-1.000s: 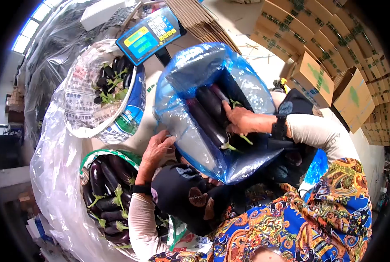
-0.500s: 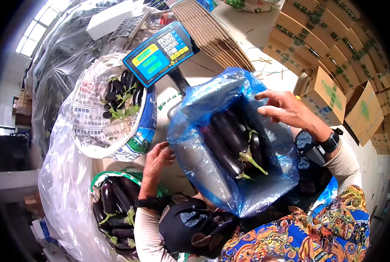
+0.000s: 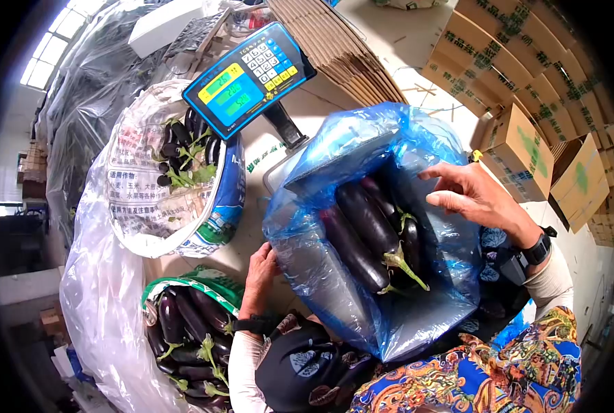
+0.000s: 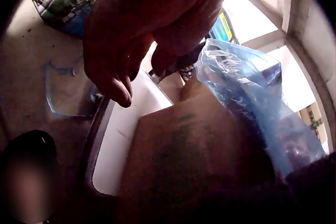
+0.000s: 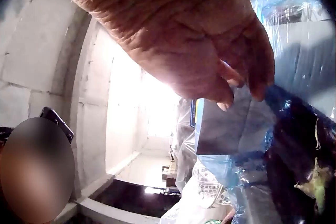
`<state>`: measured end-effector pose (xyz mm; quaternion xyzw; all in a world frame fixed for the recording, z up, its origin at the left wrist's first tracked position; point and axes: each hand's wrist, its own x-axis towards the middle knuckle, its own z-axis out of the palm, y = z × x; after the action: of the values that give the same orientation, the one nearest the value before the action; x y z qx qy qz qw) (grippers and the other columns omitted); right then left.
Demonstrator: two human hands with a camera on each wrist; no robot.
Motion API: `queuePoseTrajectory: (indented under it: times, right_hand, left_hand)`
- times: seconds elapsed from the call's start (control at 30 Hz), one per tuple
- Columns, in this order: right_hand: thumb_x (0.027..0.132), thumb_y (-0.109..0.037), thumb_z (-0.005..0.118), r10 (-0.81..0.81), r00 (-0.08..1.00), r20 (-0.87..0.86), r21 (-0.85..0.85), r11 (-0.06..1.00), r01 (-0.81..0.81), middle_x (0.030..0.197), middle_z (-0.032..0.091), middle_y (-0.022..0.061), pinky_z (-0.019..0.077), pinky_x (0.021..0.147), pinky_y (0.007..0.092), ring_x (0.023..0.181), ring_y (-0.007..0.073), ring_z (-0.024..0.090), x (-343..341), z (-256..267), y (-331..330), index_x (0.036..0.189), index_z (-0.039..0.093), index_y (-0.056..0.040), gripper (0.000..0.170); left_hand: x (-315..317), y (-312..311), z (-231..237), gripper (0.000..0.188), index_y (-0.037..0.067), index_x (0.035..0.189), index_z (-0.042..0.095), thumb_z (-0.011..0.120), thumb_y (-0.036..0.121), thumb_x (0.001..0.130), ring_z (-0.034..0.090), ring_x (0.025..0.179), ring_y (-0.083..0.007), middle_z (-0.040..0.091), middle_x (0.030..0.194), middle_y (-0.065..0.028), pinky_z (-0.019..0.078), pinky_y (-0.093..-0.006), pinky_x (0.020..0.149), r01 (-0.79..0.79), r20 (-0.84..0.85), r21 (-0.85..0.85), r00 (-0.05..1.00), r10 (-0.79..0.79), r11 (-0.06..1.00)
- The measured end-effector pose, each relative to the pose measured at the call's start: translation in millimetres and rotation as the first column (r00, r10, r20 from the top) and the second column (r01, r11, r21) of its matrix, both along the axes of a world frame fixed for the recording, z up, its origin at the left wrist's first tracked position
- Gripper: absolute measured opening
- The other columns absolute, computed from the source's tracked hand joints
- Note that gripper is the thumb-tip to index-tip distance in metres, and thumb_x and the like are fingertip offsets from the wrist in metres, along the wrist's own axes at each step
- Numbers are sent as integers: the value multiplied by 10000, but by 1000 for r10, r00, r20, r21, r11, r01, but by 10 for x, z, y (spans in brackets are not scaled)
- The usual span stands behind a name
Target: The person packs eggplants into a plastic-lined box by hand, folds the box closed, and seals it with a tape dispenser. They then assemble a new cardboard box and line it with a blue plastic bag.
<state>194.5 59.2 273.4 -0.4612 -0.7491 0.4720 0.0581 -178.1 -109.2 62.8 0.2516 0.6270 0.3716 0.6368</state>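
Note:
Several dark purple eggplants [image 3: 369,234] with green stems lie in a box lined with a blue plastic bag [image 3: 327,289]. The left wrist view shows the cardboard side of that box [image 4: 173,150] on a pale scale platform [image 4: 123,145]. My right hand [image 3: 475,196] hovers over the box's right side with bent, spread fingers and nothing in them. At the left side of the box is my left hand [image 3: 260,272]; in the left wrist view its fingers [image 4: 113,85] hang loosely beside the box, above the platform edge, holding nothing.
A scale display [image 3: 248,79] stands on a post behind the box. To the left are a white woven sack [image 3: 142,199] and a green-edged sack [image 3: 214,279], both with eggplants. Flattened cardboard [image 3: 341,51] lies behind; cartons [image 3: 520,148] stand at right.
The right hand has left the eggplants in the box and moved up and right, off them. The left hand stays by the box's left side. The head view has shifted.

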Motion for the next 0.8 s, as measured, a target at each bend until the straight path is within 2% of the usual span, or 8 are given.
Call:
queuePoseTrajectory:
  times: [0.1,0.13,0.3,0.4,0.47,0.53,0.63,0.8]
  right_hand:
    - [912,-258,658,45,999,-3,44,998,-44,677,608,91,440,567,310,600,144,561,17,-67,-21,1128,595,0,342]
    - [912,-263,655,73,997,1,65,995,-73,675,607,96,441,567,313,600,151,564,18,-81,0,1127,595,-1,345]
    - [898,-270,654,41,997,60,83,995,-46,706,634,142,466,583,350,631,205,612,2,-55,-28,1093,622,-2,334]
    - [891,-276,658,125,987,105,183,973,-143,716,639,148,471,592,354,644,225,621,26,-106,-19,1093,627,-3,341]
    - [885,-292,660,97,983,153,214,968,-129,726,638,172,480,617,388,661,300,626,36,-121,-11,1088,629,-12,347]
    - [879,-295,667,99,984,145,242,961,-132,711,625,171,482,640,420,684,334,618,73,-196,3,1087,626,-18,349]
    - [870,-306,675,152,973,173,341,918,-204,706,616,179,486,683,445,725,371,609,117,-362,-30,1068,622,-20,352]
    - [881,-245,674,248,940,235,469,818,-333,736,643,191,485,649,441,691,392,622,94,-453,-31,1092,601,-33,308]
  left_hand:
    - [-108,-57,-169,316,30,1217,595,543,225,974,585,768,-89,642,895,-11,505,-245,686,-73,6,-17,997,73,997]
    - [-187,-80,-187,288,14,1194,596,554,181,963,552,706,-86,611,860,-17,493,-233,651,-92,-154,-27,984,87,995]
    - [-167,-4,324,222,9,1171,601,530,90,977,625,780,-119,647,969,-72,521,-242,671,-310,-189,264,912,364,913]
    - [36,210,1172,220,0,1165,606,548,65,963,636,805,-141,660,937,-67,523,-259,755,-73,-487,431,820,300,900]
    - [263,302,1464,218,-3,1156,613,561,53,952,647,835,-147,671,934,-75,519,-271,789,30,-467,482,854,228,876]
    - [430,379,1583,316,14,1176,604,646,13,863,665,892,-200,674,1007,-132,528,-292,787,359,-643,420,765,-5,834]
    - [889,522,1670,459,22,1185,601,754,97,759,628,957,-301,626,1047,-169,515,-372,823,785,-804,365,537,-255,500]
    - [1616,471,1265,621,27,1246,563,777,290,726,479,1150,-334,539,1224,-170,402,-449,937,982,-944,136,167,-285,128]
